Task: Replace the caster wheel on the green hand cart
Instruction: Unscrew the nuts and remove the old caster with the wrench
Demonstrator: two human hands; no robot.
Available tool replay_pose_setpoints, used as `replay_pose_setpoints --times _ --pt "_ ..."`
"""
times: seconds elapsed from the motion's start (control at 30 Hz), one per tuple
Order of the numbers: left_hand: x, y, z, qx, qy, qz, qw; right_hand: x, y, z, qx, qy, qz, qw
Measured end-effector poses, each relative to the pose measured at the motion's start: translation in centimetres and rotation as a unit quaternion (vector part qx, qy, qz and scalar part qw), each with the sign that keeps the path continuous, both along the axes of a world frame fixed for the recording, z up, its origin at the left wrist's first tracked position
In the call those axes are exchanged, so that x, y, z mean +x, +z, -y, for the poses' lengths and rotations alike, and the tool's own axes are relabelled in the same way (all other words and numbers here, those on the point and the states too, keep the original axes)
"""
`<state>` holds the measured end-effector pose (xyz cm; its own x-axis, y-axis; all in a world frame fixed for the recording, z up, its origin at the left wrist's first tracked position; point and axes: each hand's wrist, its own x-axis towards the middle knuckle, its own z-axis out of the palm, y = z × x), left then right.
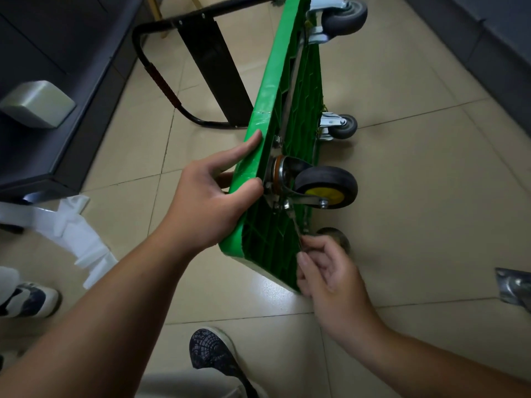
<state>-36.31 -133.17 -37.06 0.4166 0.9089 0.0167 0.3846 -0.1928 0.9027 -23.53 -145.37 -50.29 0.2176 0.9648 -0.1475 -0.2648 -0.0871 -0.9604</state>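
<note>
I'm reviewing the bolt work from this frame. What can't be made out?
Head view:
Tool in the right hand: thin, blurred; type unclear.
Wheel behind that hand: blurred, partly hidden by it.
Metal part: cut off by the right edge.
Left hand: lower fingers hidden behind the green cart.

I see a beige tiled floor point(416, 196) with dark grout lines. A dark cabinet point(57, 133) stands along its left side, and a pale grey-green block point(37, 103) juts from the cabinet. White foam pieces point(77, 234) lie by the cabinet's near corner. 2 shoes show: a white-and-navy one point(28, 300) at the left edge and a dark patterned one point(212, 354) at the bottom.
</note>
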Motion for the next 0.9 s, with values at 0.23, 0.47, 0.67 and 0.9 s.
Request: replay_pose_setpoints --times 0.23,0.47,0.67,0.9 --pt "0.3 -0.1 0.2 0.016 0.011 -0.009 1.0 -2.3 9.2 0.2 -0.112 -0.01 -0.238 0.965" --pt "0.4 0.0 0.3 0.035 0.006 -0.008 0.999 -2.5 11.9 -1.3 -0.182 0.013 -0.289 0.94" --pt "0.4 0.0 0.1 0.063 0.005 -0.02 0.998 -2.6 12.9 -2.1 -0.186 0.018 -0.319 0.929" --pt "0.3 -0.1 0.2 0.062 0.008 -0.024 0.998 -2.5 12.4 -2.3 -0.165 -0.003 -0.284 0.945"
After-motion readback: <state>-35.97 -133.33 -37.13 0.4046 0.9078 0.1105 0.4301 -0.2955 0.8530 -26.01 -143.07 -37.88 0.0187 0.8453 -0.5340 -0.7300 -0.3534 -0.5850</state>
